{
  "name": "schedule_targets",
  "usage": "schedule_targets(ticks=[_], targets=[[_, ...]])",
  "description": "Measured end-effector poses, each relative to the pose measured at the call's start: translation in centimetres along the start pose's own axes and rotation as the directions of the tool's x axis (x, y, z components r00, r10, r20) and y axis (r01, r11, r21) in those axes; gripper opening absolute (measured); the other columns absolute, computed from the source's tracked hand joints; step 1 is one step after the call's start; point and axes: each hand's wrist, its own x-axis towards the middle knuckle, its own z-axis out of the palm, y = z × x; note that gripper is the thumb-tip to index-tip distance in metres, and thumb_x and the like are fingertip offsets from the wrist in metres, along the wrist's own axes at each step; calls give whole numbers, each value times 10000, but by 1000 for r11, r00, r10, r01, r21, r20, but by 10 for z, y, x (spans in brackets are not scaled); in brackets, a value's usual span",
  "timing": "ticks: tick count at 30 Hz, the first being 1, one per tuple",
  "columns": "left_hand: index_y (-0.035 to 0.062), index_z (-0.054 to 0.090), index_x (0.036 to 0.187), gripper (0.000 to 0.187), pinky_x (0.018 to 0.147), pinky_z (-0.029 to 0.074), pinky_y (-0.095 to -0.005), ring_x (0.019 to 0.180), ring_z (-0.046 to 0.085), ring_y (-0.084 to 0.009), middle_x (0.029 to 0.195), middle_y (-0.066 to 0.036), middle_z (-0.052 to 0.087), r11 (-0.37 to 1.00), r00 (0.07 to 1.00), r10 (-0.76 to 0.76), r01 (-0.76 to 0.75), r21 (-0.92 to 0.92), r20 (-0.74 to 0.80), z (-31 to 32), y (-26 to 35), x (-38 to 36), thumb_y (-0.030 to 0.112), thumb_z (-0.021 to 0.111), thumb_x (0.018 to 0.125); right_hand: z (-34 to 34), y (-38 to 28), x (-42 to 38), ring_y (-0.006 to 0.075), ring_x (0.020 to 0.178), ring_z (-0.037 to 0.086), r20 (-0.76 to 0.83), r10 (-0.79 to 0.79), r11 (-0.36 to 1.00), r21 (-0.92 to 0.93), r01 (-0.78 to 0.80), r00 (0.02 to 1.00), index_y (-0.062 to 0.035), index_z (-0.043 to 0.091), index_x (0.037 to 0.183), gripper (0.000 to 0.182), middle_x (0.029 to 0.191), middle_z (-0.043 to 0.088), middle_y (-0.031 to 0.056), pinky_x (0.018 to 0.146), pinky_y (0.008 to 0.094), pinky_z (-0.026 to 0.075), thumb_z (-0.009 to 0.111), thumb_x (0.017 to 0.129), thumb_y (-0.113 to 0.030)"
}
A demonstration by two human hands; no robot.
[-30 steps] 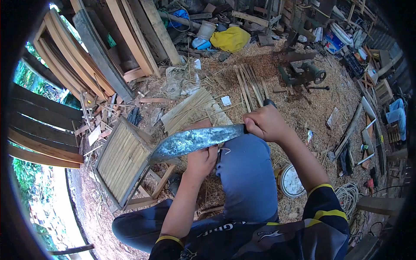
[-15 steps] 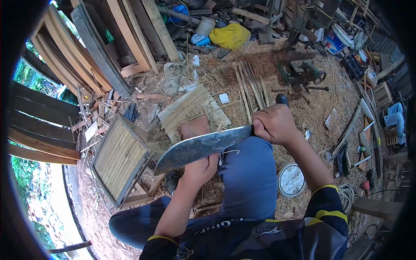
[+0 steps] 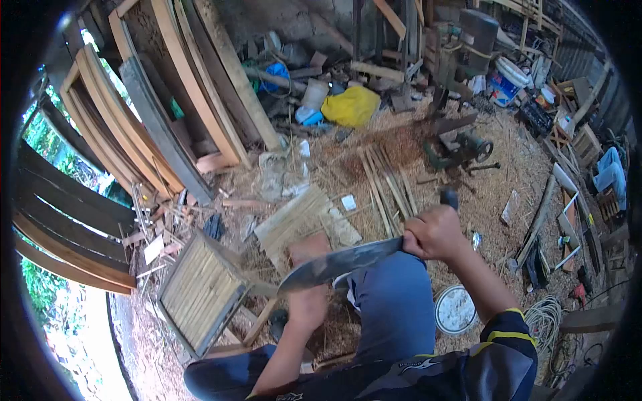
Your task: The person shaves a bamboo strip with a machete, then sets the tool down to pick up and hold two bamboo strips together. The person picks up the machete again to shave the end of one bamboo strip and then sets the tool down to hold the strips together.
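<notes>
A large machete (image 3: 344,262) with a broad, dark blade lies across my view, its tip pointing left and slightly down. My right hand (image 3: 433,234) is wrapped round its dark handle, above my raised knee (image 3: 394,301). Below the blade's tip end is my left hand (image 3: 309,309), blurred and looking closed. The blade covers part of its fingers, so whatever it holds cannot be made out. A reddish-brown block (image 3: 310,247) is just beyond the blade. Left of my left hand stands a slatted wooden frame (image 3: 204,294), tilted on the floor.
Wood shavings cover the ground. Ahead lie a flat woven panel (image 3: 291,217) and thin wooden strips (image 3: 388,187). A green metal vise (image 3: 458,148) stands beyond. Right of my knee is a round lid (image 3: 455,309). Curved timber frames (image 3: 124,127) lean at left; coiled rope (image 3: 543,319) lies at right.
My view has tilted up, so the surroundings sit lower. The machete appears flatter and narrower, and my left hand is now blurred beneath its tip end. My right hand keeps its hold.
</notes>
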Motion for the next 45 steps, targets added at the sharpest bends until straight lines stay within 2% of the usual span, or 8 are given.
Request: schedule_targets(ticks=[4, 6, 7, 11, 18, 26, 38, 45], targets=[[74, 528, 1030, 273, 618, 446, -281, 740, 544, -105, 909, -6, 557, 769, 808, -438, 109, -630, -395, -23, -41, -16, 317, 420, 1089, 37, 39, -78, 382, 587, 618, 41, 510, 832, 227, -505, 859, -62, 596, 671, 319, 630, 610, 156, 585, 493, 487, 569, 876, -305], [97, 465, 903, 343, 528, 332, -248, 615, 412, -64, 741, 34, 432, 828, 820, -420, 170, -534, -390, -16, -18, -23, 362, 385, 1107, 41, 8, -105, 401, 607, 620, 141, 602, 741, 270, -615, 786, -52, 613, 693, 326, 650, 617, 175, 600, 501, 486, 545, 895, -298], [105, 440, 887, 349, 499, 284, -229, 584, 356, -52, 727, 46, 385, 936, 930, -224, 122, -330, -290, -13, 7, 1, 370, 384, 1107, 44, 15, -86, 407, 616, 621, 148, 587, 745, 287, -603, 796, -51, 624, 706, 329, 656, 617, 182, 604, 501, 486, 534, 905, -297], [127, 456, 878, 325, 435, 185, -246, 496, 261, -45, 657, 47, 317, 655, 914, -382, 167, -737, -133, -3, 26, 30, 385, 475, 1074, 33, 14, -39, 421, 640, 624, 215, 518, 768, 308, -561, 828, -42, 639, 741, 334, 659, 615, 203, 616, 513, 483, 506, 923, -289], [86, 557, 1083, 240, 508, 317, -223, 617, 398, -60, 835, -8, 505, 493, 956, -292, 175, -852, 28, 29, 45, 58, 312, 478, 1089, 29, -5, -2, 399, 614, 627, 209, 289, 887, 309, -343, 934, -71, 651, 725, 331, 652, 624, 176, 591, 501, 486, 546, 913, -321], [9, 540, 1290, 366, 983, 460, -361, 1123, 568, -209, 1228, -106, 614, 878, 973, -220, 226, -423, 62, 43, 18, 57, -88, 506, 939, 35, -18, 18, 379, 608, 634, 172, 60, 938, 326, -114, 983, -96, 648, 732, 318, 636, 625, 153, 594, 488, 493, 537, 921, -328], [25, 634, 1174, 215, 917, 487, -358, 1006, 612, -219, 1131, -101, 660, 974, 977, -200, 207, -94, 75, 37, -10, 55, 136, 623, 990, 40, -22, 24, 374, 616, 620, 129, 20, 935, 349, -64, 991, -78, 611, 747, 281, 632, 593, 156, 594, 492, 465, 531, 909, -293], [9, 658, 1164, 250, 832, 518, -361, 933, 626, -167, 1045, -68, 692, 831, 939, -310, 345, -437, 152, 33, -8, 50, 209, 605, 1025, 43, -22, 28, 361, 571, 620, 107, 2, 942, 334, -38, 994, -101, 619, 716, 299, 604, 599, 144, 555, 475, 478, 542, 917, -308]])
